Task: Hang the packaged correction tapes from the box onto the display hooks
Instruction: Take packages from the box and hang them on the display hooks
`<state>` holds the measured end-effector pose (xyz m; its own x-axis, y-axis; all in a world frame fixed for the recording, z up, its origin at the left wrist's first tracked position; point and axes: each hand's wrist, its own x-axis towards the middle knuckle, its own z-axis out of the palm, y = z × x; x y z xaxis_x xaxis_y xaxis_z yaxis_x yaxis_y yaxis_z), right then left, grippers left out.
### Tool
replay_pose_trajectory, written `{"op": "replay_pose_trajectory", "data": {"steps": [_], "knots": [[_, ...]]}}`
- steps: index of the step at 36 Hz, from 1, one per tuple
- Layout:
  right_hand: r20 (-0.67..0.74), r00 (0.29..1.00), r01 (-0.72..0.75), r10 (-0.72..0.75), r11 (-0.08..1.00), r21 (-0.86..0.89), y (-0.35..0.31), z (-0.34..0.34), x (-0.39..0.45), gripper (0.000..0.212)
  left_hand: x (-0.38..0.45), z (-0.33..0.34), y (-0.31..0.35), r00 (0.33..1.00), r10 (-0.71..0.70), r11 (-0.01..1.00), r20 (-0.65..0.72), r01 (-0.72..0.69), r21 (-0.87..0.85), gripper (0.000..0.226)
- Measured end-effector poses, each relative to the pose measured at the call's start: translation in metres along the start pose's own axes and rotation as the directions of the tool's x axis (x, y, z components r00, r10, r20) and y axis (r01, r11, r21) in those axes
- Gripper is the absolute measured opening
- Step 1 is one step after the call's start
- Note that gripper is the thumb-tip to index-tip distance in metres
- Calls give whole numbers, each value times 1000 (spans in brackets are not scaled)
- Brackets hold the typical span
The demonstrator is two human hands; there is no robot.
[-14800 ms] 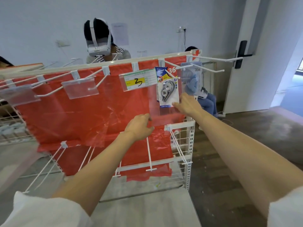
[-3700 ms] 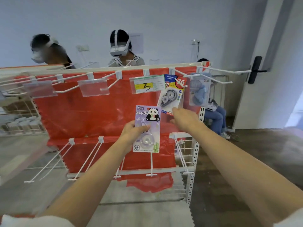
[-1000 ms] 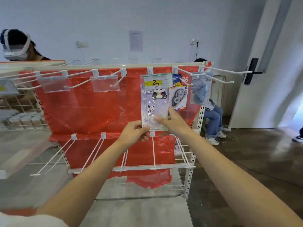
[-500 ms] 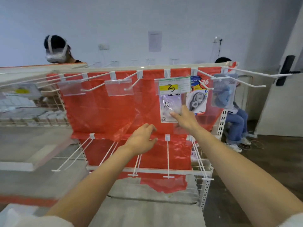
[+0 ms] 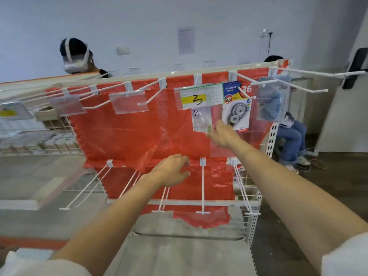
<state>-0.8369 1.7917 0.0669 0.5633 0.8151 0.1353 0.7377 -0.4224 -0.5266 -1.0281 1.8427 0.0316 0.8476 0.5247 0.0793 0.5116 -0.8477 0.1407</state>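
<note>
Purple panda pack (image 5: 201,120) hangs upright, right hand (image 5: 223,134) pinching its corner; left hand (image 5: 171,170) slack.

Behind the rack stands a person (image 5: 76,56) wearing a white headset, seen from the shoulders up. At the right, another person (image 5: 291,136) in blue jeans sits behind the rack's end, mostly hidden. A sheet of paper (image 5: 186,39) is stuck on the pale wall (image 5: 139,22), with a switch plate (image 5: 123,50) to its left and a socket (image 5: 265,33) with a hanging cable to its right. A white door (image 5: 346,116) with a black handle (image 5: 356,68) fills the right edge. Cables (image 5: 316,164) lie on the dark floor (image 5: 328,186). At far left, wire baskets (image 5: 29,136) hold blurred pale goods.
</note>
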Motion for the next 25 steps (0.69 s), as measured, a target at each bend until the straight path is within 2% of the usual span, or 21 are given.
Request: {"op": "replay_pose_trajectory", "data": {"steps": [3, 7, 10, 13, 16, 21, 23, 25], "knots": [[50, 998, 39, -34, 995, -96, 9, -3, -8, 40, 10, 6, 6, 999, 48, 999, 15, -48, -8, 31], [233, 970, 108, -63, 977, -183, 23, -9, -22, 32, 23, 15, 16, 988, 141, 990, 62, -140, -27, 27], [186, 982, 81, -38, 971, -226, 37, -9, -38, 33, 31, 23, 28, 977, 207, 978, 52, -205, -33, 25], [70, 998, 19, -2, 968, -251, 56, -3, -54, 28, 39, 36, 41, 963, 269, 962, 13, -268, -58, 22], [39, 996, -63, 74, 970, -235, 73, 5, -72, 26, 41, 49, 58, 941, 338, 937, -14, -338, -91, 23], [42, 965, -247, 259, 951, -186, 99, 23, -109, 29, 40, 78, 83, 876, 471, 881, 101, -461, -107, 4], [37, 937, -337, 347, 928, -163, 109, 34, -128, 30, 38, 94, 89, 842, 522, 853, 137, -510, -110, 4], [21, 910, -408, 415, 903, -135, 119, 48, -148, 28, 34, 111, 96, 809, 563, 826, 166, -553, -109, 19]]}}
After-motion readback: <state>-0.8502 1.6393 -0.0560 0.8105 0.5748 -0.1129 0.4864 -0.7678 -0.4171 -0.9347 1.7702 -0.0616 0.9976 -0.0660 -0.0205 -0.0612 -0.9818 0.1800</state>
